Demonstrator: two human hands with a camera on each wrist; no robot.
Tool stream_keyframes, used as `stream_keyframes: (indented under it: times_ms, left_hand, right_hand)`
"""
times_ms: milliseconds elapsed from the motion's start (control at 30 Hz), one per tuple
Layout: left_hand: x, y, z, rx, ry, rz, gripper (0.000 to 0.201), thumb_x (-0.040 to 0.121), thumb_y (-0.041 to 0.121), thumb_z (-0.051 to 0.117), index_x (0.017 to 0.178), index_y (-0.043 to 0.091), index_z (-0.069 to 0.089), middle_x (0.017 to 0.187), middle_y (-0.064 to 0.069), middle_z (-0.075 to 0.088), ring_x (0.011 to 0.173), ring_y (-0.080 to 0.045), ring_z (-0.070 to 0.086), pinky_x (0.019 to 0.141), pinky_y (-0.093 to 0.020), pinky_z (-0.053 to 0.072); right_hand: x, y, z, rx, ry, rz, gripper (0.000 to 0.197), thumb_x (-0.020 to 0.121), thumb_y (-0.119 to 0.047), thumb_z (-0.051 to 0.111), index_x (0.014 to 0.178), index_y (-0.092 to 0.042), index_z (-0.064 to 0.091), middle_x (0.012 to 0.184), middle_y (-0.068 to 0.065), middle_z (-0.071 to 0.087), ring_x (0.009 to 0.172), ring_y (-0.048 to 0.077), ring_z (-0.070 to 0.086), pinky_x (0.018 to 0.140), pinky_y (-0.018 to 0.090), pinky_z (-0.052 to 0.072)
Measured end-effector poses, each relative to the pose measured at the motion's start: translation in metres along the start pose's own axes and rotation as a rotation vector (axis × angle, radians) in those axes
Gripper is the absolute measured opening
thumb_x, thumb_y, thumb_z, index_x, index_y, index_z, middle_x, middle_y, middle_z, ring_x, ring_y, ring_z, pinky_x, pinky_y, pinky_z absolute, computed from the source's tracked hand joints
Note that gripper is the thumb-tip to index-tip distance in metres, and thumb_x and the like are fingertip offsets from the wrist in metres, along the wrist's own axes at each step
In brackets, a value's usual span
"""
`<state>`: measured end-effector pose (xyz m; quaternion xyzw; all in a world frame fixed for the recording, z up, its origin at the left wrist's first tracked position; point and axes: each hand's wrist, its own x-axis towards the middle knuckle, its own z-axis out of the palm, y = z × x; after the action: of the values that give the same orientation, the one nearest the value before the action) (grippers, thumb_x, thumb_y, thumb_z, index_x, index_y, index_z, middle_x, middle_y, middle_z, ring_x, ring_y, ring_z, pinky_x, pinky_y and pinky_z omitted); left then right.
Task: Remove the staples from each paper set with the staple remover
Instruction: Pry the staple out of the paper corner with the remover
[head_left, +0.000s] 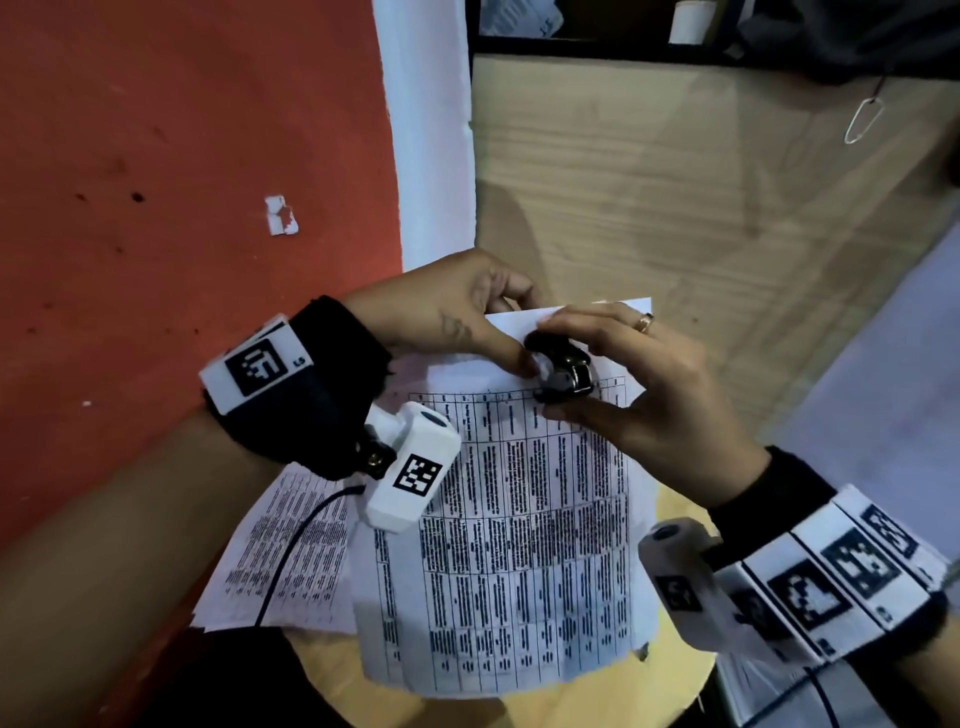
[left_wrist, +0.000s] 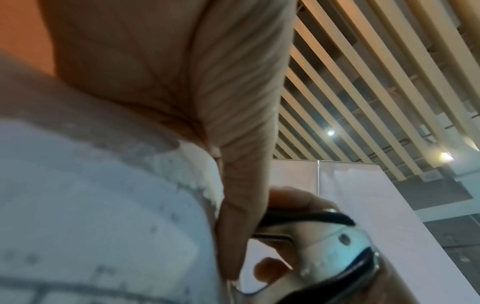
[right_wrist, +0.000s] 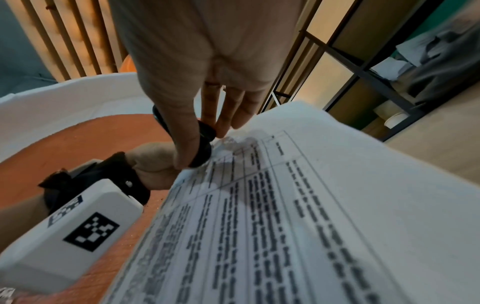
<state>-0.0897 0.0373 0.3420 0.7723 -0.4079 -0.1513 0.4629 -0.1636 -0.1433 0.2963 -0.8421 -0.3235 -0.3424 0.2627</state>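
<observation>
A stapled paper set printed with a dense table lies tilted over a round yellow table. My left hand pinches its top left corner, thumb on top and fingers curled behind. My right hand grips a black and metal staple remover between thumb and fingers, its jaws down on that same corner. The right wrist view shows the staple remover against the paper set beside the left hand. In the left wrist view the staple remover sits just past my palm. The staple itself is hidden.
A second printed paper set lies under the first, on the left. A torn paper scrap sits on the red floor. A wooden cabinet panel stands behind, with a metal clip hanging at its upper right.
</observation>
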Motion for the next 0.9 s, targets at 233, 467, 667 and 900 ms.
stream_keyframes:
  times_ms: [233, 467, 667, 900]
  left_hand:
    - [0.0013, 0.0052, 0.0044, 0.001, 0.035, -0.008, 0.028, 0.070, -0.010, 0.074, 0.091, 0.004, 0.060, 0.066, 0.004, 0.071, 0.065, -0.009, 0.063, 0.068, -0.024, 0.047]
    - [0.0008, 0.0053, 0.0058, -0.039, 0.029, -0.011, 0.037, 0.066, -0.015, 0.074, 0.092, 0.006, 0.058, 0.073, -0.010, 0.070, 0.068, -0.015, 0.062, 0.068, -0.022, 0.049]
    - [0.0015, 0.0061, 0.0021, -0.048, -0.028, -0.031, 0.037, 0.065, -0.015, 0.074, 0.092, 0.007, 0.061, 0.069, 0.003, 0.072, 0.065, -0.008, 0.066, 0.066, -0.016, 0.052]
    - [0.0005, 0.0048, 0.0009, -0.051, -0.075, -0.050, 0.038, 0.064, -0.018, 0.072, 0.092, 0.006, 0.062, 0.072, 0.000, 0.073, 0.067, -0.010, 0.067, 0.065, -0.017, 0.054]
  right_hand:
    - [0.0008, -0.0002, -0.0067, 0.011, 0.012, -0.032, 0.043, 0.070, -0.016, 0.077, 0.110, -0.005, 0.065, 0.114, -0.002, 0.062, 0.106, 0.010, 0.059, 0.091, 0.028, 0.050]
    - [0.0003, 0.0029, -0.0074, -0.030, 0.001, -0.066, 0.039, 0.070, -0.016, 0.077, 0.107, -0.007, 0.068, 0.106, -0.004, 0.065, 0.100, 0.011, 0.062, 0.087, 0.029, 0.051]
    - [0.0026, 0.0039, -0.0081, -0.104, -0.031, -0.147, 0.034, 0.073, -0.013, 0.074, 0.105, -0.003, 0.069, 0.107, 0.005, 0.068, 0.097, 0.014, 0.061, 0.086, 0.030, 0.049]
    - [0.0043, 0.0089, -0.0051, -0.204, -0.073, -0.242, 0.029, 0.074, -0.001, 0.071, 0.102, -0.002, 0.069, 0.106, 0.007, 0.069, 0.089, 0.025, 0.065, 0.078, 0.036, 0.049]
